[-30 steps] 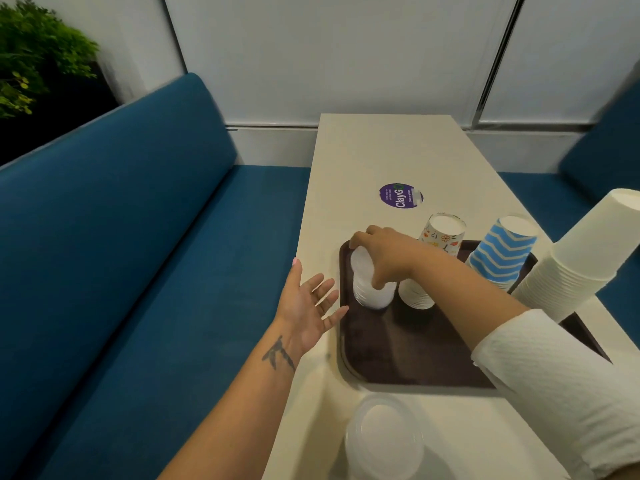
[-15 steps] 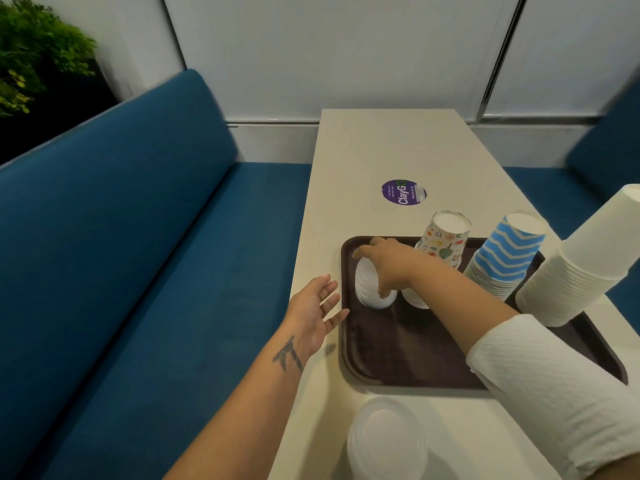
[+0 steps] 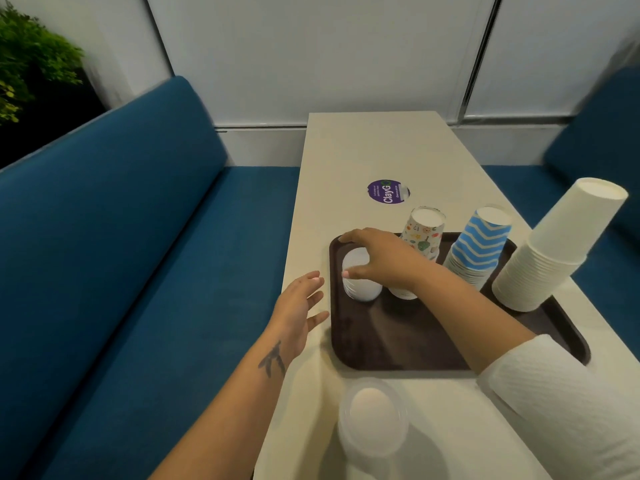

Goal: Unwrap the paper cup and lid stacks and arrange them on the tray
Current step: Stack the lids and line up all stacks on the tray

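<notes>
Far left: green plant [image 3: 31, 74] in the upper corner, above a blue bench [image 3: 114, 244] that runs along the left side of the pale table [image 3: 374, 147].

Left hand [image 3: 298, 311] hovers at the table's left edge, just beside the brown tray [image 3: 398, 344]. Fingers spread and relaxed, holding nothing; fingertips near the tray's left rim, contact with it not clear. A dark tattoo shows on the forearm.

White lid stack [image 3: 360, 287] stands in the tray's far-left corner. Right hand [image 3: 379, 259] is arched over its top, thumb against the near side and fingers curved over the far side, grasping the stack. Right arm crosses the tray from the lower right in a white textured sleeve [image 3: 568, 407].

Just right of the lid stack, partly hidden by the right hand, a stack of patterned cups [image 3: 424, 233] stands upside down on the tray. Behind it on the table lies a round purple sticker [image 3: 388, 192].

Next right: blue-and-white zigzag cups [image 3: 479, 244], inverted, on the tray. Farthest right: a taller stack of plain white cups [image 3: 557, 247], inverted, at the tray's right edge.

Near edge, off the tray: a stack of clear plastic lids [image 3: 373, 417] sits on the table in front of the tray.
</notes>
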Tool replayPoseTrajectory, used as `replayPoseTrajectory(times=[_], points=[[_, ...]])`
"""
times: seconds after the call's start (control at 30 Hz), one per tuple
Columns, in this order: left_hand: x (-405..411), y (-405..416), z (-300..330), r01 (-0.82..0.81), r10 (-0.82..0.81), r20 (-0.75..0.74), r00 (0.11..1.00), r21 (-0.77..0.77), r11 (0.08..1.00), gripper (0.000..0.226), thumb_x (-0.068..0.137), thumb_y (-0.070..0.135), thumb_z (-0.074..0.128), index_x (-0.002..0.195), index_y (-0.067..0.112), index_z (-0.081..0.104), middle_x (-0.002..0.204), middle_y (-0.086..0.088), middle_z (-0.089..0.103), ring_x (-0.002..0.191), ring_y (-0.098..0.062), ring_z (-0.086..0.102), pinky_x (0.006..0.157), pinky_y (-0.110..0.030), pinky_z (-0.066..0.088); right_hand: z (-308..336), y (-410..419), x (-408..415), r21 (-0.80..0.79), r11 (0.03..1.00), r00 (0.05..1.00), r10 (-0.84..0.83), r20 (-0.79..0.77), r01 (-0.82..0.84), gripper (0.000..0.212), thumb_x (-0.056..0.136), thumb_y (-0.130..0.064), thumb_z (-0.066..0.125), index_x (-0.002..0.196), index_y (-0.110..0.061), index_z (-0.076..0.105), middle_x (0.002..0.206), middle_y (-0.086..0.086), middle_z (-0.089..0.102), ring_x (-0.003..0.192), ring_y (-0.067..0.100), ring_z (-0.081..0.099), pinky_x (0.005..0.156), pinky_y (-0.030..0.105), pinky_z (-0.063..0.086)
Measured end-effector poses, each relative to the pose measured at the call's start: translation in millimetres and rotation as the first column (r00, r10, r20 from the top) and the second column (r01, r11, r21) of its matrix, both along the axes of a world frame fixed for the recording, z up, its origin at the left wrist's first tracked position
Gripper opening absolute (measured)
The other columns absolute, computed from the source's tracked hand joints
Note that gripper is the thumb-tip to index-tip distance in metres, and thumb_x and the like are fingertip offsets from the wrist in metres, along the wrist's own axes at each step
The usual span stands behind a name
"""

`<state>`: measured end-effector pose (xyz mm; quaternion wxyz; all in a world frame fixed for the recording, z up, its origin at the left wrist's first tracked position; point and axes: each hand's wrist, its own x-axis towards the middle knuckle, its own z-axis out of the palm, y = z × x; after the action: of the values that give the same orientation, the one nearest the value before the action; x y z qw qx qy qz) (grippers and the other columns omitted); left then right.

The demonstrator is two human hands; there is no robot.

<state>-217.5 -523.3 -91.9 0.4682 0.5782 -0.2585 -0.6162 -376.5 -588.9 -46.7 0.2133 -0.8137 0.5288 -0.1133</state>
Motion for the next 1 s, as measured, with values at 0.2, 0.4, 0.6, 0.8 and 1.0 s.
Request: replayPoseTrajectory(times=[0.2,0.4,0.6,0.8,1.0], points=[[3,30,9,0.044,-0.044,-0.001,0.999,-0.111,0.993,0.025,0.101,0.026,0.044,0.122,0.019,0.058,0.118,0.001,0.064,0.112,-0.018,0.058,0.087,-0.036,0.052,13,56,-7,0.015,0.998,0.982,-0.067,0.177,0.065,0.049,0.085,-0.04,0.069,0.131,-0.029,0.053,0.131,-0.008,0.058,0.117,0.011,0.053,0.098,0.027,0.044],[1,68,7,0.121,-0.119,0.026,0.993,-0.214,0.969,0.027,0.103,0.026,0.039,0.12,0.019,0.058,0.109,0.004,0.068,0.111,-0.017,0.059,0.094,-0.037,0.048,10,114,-14,0.061,0.991,0.948,-0.129,0.291,0.117,0.038,0.087,-0.041,0.067,0.123,-0.031,0.058,0.118,-0.009,0.063,0.105,0.006,0.058,0.094,0.029,0.05],[0,108,-5,0.173,-0.149,0.109,0.983,-0.251,0.953,0.038,0.101,0.012,0.026,0.114,0.027,0.058,0.117,0.009,0.065,0.122,-0.013,0.052,0.103,-0.04,0.04,2,158,-15,0.157,0.985,0.959,-0.106,0.265,0.066,0.055,0.08,-0.048,0.071,0.13,-0.031,0.053,0.132,-0.006,0.057,0.118,0.009,0.053,0.1,0.029,0.045],[2,149,-29,0.309,-0.263,0.218,0.94,-0.218,0.926,0.061,0.084,-0.007,0.037,0.135,0.026,0.04,0.141,0.01,0.044,0.14,-0.011,0.03,0.105,-0.033,0.032,-27,193,-26,0.28,0.96,0.964,-0.084,0.251,0.01,0.101,0.067,-0.036,0.085,0.149,-0.032,0.026,0.151,-0.006,0.028,0.137,0.011,0.031,0.112,0.028,0.031],[-8,173,-58,0.521,-0.4,0.568,0.719,-0.061,0.851,0.113,0.072,0.004,0.071,0.15,0.034,-0.005,0.154,0.01,0.02,0.141,-0.02,0.023,0.111,-0.038,0.033,-58,206,-27,0.235,0.971,0.992,-0.072,0.1,0.047,0.125,0.056,-0.02,0.09,0.149,-0.04,0.009,0.158,-0.002,0.008,0.146,0.02,0.015,0.114,0.04,0.032]])
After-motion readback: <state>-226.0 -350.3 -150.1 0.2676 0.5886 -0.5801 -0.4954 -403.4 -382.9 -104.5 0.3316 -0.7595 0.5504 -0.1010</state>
